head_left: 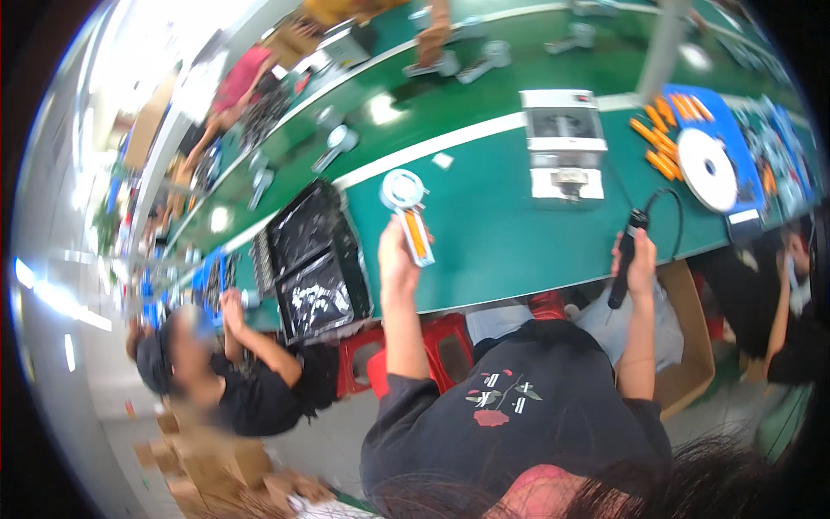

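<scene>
My left hand (398, 264) is closed around the handle of a small handheld fan (404, 189) with a round pale head. The handle lies open, and an orange battery cell (417, 233) shows inside it. My right hand (641, 264) grips a black electric screwdriver (619, 287), its tip pointing down and its cable curving off at the top. The two hands are well apart over the near edge of the green bench (493, 233). A white box-shaped device (564, 130), perhaps a screw feeder, stands beyond my right hand.
Loose orange battery cells (661, 143), a white reel (707, 170) and a blue tray (745, 164) sit at the right. Black plastic-lined trays (316, 259) lie on the left. Several fan parts line the belt (385, 108). A co-worker (251, 381) sits at left.
</scene>
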Tool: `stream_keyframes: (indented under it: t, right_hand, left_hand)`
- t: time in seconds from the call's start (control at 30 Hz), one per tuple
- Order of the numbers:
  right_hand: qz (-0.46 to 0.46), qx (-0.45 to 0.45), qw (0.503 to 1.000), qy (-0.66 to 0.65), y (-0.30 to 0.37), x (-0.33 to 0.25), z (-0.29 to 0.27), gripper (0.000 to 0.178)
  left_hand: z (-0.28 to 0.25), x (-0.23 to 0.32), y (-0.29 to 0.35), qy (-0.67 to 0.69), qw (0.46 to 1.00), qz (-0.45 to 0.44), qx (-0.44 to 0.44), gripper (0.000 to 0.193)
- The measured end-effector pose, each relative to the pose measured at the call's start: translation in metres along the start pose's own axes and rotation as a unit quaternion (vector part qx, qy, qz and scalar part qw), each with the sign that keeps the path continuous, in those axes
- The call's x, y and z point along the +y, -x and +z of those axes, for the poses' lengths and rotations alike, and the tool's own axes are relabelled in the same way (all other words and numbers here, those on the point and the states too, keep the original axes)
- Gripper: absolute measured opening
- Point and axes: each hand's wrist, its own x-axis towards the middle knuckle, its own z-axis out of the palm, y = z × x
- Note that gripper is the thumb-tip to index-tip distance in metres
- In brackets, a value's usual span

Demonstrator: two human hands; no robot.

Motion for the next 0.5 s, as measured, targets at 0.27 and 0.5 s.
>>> stream_keyframes:
  t: [0.27,0.5]
  right_hand:
    - [-0.011,-0.014,1.000,0.023,0.001,-0.002,0.000,0.054]
    - [-0.013,0.000,1.000,0.028,-0.005,0.000,0.005,0.056]
  left_hand:
    - [-0.227,0.143,-0.032,-0.161,0.924,0.182,0.294,0.022]
    - [-0.355,0.185,-0.035,-0.368,0.717,0.119,0.579,0.041]
